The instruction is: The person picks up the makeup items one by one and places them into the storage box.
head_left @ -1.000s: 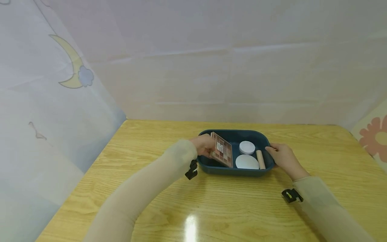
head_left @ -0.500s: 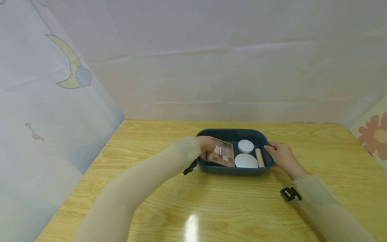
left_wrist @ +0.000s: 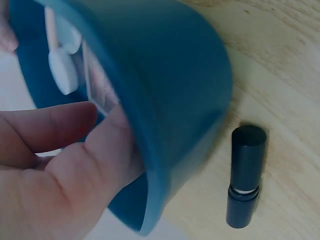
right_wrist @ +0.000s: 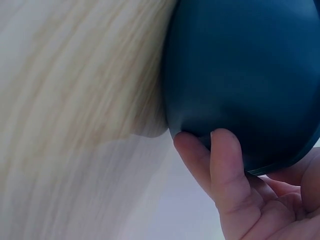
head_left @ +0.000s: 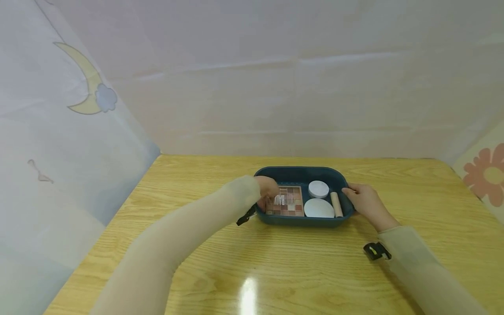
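Note:
A dark teal oblong plastic basin [head_left: 301, 222] stands on the table. In it, an eyeshadow palette [head_left: 290, 202] with a checkered lid lies flat at the left end. My left hand [head_left: 268, 189] reaches over the left rim and grips the palette's left edge; the wrist view shows the thumb [left_wrist: 112, 145] at the palette, other fingertips partly hidden. My right hand [head_left: 365, 203] grips the basin's right end, thumb over the rim and fingers [right_wrist: 227, 160] against the outer wall. To the palette's right sit a small round white case [head_left: 318, 189], a larger round white case [head_left: 319, 208] and a beige tube [head_left: 336, 204].
A black cosmetic tube [left_wrist: 245, 175], like a lipstick, lies on the table beside the basin's left end; the head view does not show it. The wooden table [head_left: 252, 258] reaches back to a pale cloth backdrop [head_left: 299, 105].
Inside the basin, the palette has gone from tilted to flat as my left hand lowered its left side. My right hand keeps its grip on the rim.

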`<state>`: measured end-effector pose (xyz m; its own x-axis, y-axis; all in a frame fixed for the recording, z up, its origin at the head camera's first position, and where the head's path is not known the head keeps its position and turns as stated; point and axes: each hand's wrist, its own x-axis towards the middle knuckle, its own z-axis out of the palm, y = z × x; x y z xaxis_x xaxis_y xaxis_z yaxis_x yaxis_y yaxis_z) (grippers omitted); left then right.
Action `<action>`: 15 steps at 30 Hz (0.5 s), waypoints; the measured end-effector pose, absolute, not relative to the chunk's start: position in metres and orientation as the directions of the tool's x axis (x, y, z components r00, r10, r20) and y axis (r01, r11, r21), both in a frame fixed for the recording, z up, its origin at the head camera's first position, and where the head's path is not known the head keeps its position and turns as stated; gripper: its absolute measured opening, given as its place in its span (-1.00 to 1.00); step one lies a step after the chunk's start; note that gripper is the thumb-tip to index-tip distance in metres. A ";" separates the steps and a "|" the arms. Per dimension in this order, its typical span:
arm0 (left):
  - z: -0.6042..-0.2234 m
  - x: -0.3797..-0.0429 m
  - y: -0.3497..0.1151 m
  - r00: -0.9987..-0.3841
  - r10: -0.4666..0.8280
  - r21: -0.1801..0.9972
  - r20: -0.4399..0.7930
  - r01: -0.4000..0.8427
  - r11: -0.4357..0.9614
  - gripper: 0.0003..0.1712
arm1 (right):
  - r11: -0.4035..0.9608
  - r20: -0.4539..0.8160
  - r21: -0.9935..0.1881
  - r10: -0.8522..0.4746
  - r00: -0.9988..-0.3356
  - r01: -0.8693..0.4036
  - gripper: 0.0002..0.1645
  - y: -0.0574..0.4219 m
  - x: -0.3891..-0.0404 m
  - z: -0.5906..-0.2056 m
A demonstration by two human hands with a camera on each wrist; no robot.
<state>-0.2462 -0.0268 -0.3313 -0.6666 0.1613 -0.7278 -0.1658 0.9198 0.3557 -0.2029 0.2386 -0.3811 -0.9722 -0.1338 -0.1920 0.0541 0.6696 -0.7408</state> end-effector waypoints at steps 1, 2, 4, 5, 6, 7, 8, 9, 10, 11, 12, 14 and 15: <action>-0.332 -0.245 -0.028 -0.684 0.150 0.360 -0.714 -0.175 0.916 -0.46 | 0.668 -0.190 -0.742 -0.133 -0.973 0.054 -0.35 0.239 -0.202 -0.381; -0.342 -0.255 -0.032 -0.690 0.160 0.390 -0.706 -0.191 0.901 -0.46 | 0.663 -0.192 -0.747 -0.133 -0.972 0.057 -0.35 0.238 -0.202 -0.381; -0.358 -0.272 -0.043 -0.697 0.195 0.487 -0.691 -0.249 0.837 -0.46 | 0.653 -0.194 -0.755 -0.132 -0.972 0.062 -0.35 0.238 -0.201 -0.380; -0.361 -0.276 -0.048 -0.700 0.201 0.531 -0.685 -0.290 0.796 -0.45 | 0.653 -0.193 -0.755 -0.131 -0.973 0.062 -0.35 0.239 -0.200 -0.379; -0.362 -0.277 -0.052 -0.710 0.215 0.573 -0.671 -0.313 0.758 -0.44 | 0.654 -0.193 -0.754 -0.129 -0.973 0.063 -0.35 0.239 -0.200 -0.379; -0.361 -0.276 -0.055 -0.722 0.222 0.610 -0.655 -0.333 0.719 -0.42 | 0.654 -0.195 -0.754 -0.127 -0.973 0.066 -0.35 0.240 -0.199 -0.379; -0.360 -0.277 -0.059 -0.727 0.245 0.658 -0.641 -0.356 0.664 -0.42 | 0.655 -0.199 -0.752 -0.124 -0.972 0.070 -0.35 0.240 -0.199 -0.379; -0.350 -0.268 -0.060 -0.743 0.245 0.685 -0.623 -0.367 0.629 -0.41 | 0.659 -0.199 -0.749 -0.121 -0.973 0.072 -0.35 0.241 -0.199 -0.378; -0.344 -0.261 -0.061 -0.761 0.243 0.704 -0.602 -0.361 0.611 -0.40 | 0.663 -0.201 -0.745 -0.118 -0.972 0.074 -0.34 0.242 -0.199 -0.379; -0.332 -0.249 -0.061 -0.778 0.229 0.712 -0.585 -0.357 0.605 -0.43 | 0.669 -0.203 -0.740 -0.115 -0.973 0.075 -0.34 0.243 -0.199 -0.379; -0.326 -0.243 -0.062 -0.794 0.227 0.722 -0.564 -0.341 0.602 -0.45 | 0.673 -0.203 -0.736 -0.111 -0.973 0.077 -0.34 0.244 -0.199 -0.379; -0.317 -0.233 -0.064 -0.809 0.245 0.745 -0.534 -0.314 0.588 -0.46 | 0.683 -0.200 -0.726 -0.101 -0.975 0.078 -0.35 0.245 -0.199 -0.380; -0.314 -0.230 -0.066 -0.815 0.252 0.755 -0.522 -0.304 0.582 -0.45 | 0.687 -0.196 -0.722 -0.097 -0.976 0.076 -0.36 0.245 -0.198 -0.380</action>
<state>-0.2305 -0.0659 -0.3142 -0.8150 0.2517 -0.5220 -0.3037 0.5816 0.7547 -0.1984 0.2451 -0.3804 -0.9759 -0.0972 -0.1955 0.0762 0.6873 -0.7223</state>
